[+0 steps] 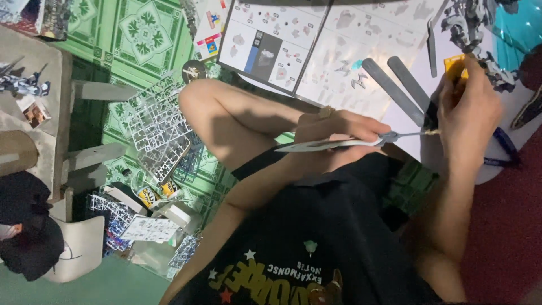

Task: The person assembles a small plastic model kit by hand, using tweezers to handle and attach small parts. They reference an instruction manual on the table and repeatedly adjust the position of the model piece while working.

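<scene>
L hand [333, 133] grips slim grey-handled hobby knife [339, 143]; R hand [468, 110] pinches small tan plastic part [432, 132] at knife tip, below open manual [316, 45].

An open instruction booklet [316, 45] lies just beyond the hands, with two grey sanding sticks [395, 85] resting on it near the right one. A grey model robot [480, 34] stands above that hand. Left of the left hand, clear part frames [161, 127] lie on the green patterned floor [141, 28].
</scene>
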